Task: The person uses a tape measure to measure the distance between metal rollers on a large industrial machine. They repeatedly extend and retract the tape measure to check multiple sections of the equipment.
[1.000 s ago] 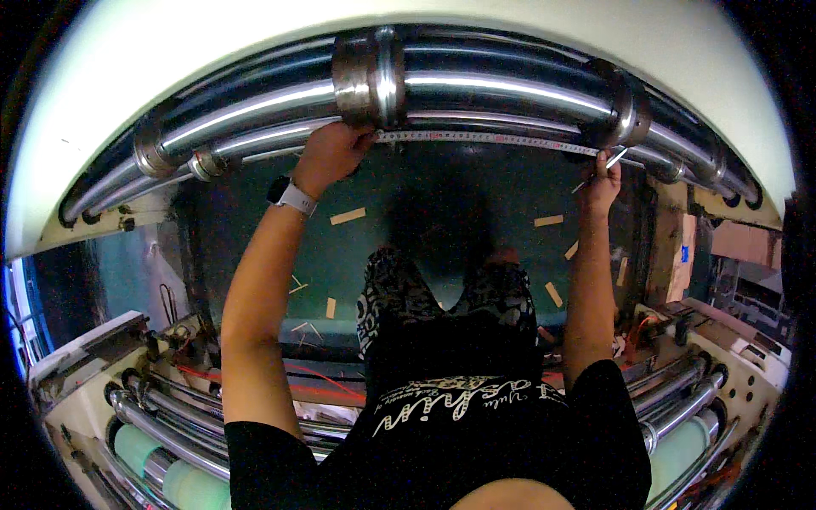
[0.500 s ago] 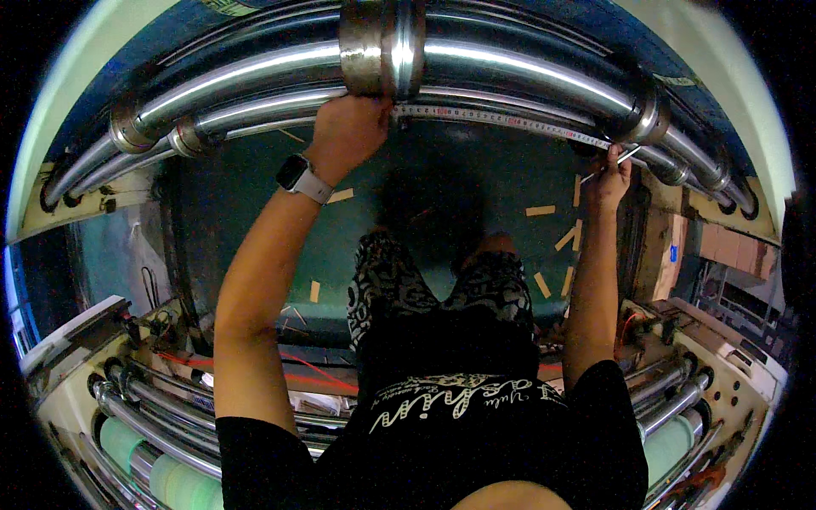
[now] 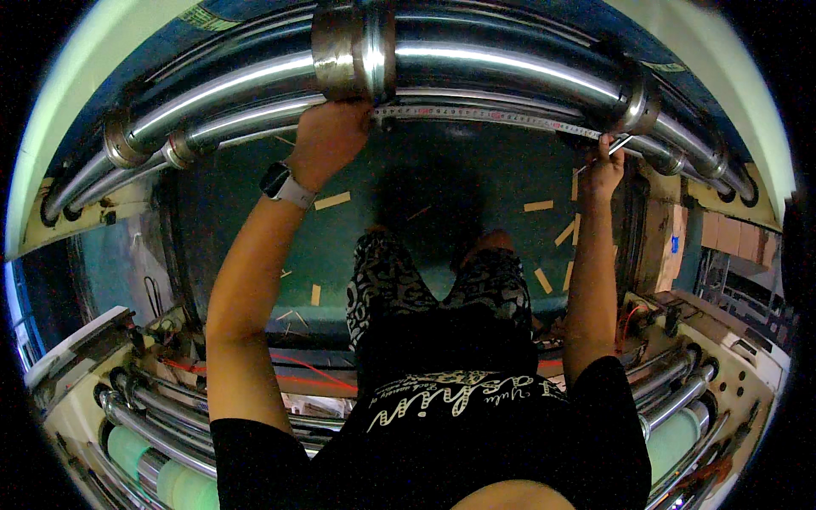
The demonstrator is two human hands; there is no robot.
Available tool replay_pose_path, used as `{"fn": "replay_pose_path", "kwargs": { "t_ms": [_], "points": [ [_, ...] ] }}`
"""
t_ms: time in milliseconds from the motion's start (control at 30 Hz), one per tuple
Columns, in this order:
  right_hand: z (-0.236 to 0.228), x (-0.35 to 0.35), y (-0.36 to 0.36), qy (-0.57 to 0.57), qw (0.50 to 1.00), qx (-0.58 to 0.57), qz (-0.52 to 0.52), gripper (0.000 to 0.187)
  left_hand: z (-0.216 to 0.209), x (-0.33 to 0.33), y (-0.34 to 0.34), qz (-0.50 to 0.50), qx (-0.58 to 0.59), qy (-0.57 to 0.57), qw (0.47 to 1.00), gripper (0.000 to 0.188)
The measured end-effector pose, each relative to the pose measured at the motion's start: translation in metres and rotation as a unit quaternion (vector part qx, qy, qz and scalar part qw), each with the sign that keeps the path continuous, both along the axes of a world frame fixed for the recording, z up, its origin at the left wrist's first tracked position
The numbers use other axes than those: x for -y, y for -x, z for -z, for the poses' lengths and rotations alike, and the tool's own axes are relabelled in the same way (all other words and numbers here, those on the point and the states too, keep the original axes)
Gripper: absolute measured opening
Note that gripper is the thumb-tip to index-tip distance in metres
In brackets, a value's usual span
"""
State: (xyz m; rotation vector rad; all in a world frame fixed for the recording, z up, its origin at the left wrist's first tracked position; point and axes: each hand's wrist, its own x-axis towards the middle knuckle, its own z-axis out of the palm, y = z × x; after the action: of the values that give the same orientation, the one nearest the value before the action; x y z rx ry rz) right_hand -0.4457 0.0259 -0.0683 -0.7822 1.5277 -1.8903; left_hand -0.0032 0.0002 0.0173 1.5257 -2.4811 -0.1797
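A measuring tape [image 3: 476, 112] stretches toward nine o'clock from my right hand [image 3: 604, 176], fingers [image 3: 604, 146] pinching a slim rod [image 3: 621, 144], to my left hand [image 3: 328, 140], grip hidden.

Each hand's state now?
Left hand: closed at the measuring tape's left end; exact grip hidden.
Right hand: closed, holding a slim pale tool by the tape's right end.

- Left hand [image 3: 327, 143], smartwatch [image 3: 276, 179] on its wrist, closed on the left end of a white measuring tape [image 3: 476, 113].
- Right hand [image 3: 605, 172] at the tape's right end, gripping a slim silvery rod [image 3: 621, 144].
- Polished steel shaft [image 3: 510, 66] with a broad collar [image 3: 337, 61] above the tape.
- Tan strips [image 3: 332, 201] scattered on the green floor [image 3: 229, 212].
- Pale green rollers [image 3: 189, 484], lower corners.
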Motion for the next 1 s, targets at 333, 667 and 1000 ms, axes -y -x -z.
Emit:
{"fn": "replay_pose_path", "kwargs": {
  "t_ms": [333,667,1000],
  "points": [
    [-0.016,-0.005,-0.023,0.005,1.0,0.029,0.003,0.005,0.0,0.001,-0.005,0.015,0.013,0.004,1.0,0.014],
    [-0.004,-0.009,-0.016,0.021,0.998,0.038,-0.046,0.007,0.009,0.004,-0.015,0.05,0.01,0.016,0.999,0.016],
    [-0.005,-0.009,-0.014,0.021,0.998,0.018,-0.051,0.013,-0.001,0.001,-0.009,0.009,0.042,-0.03,0.999,0.021]
  ]
}}
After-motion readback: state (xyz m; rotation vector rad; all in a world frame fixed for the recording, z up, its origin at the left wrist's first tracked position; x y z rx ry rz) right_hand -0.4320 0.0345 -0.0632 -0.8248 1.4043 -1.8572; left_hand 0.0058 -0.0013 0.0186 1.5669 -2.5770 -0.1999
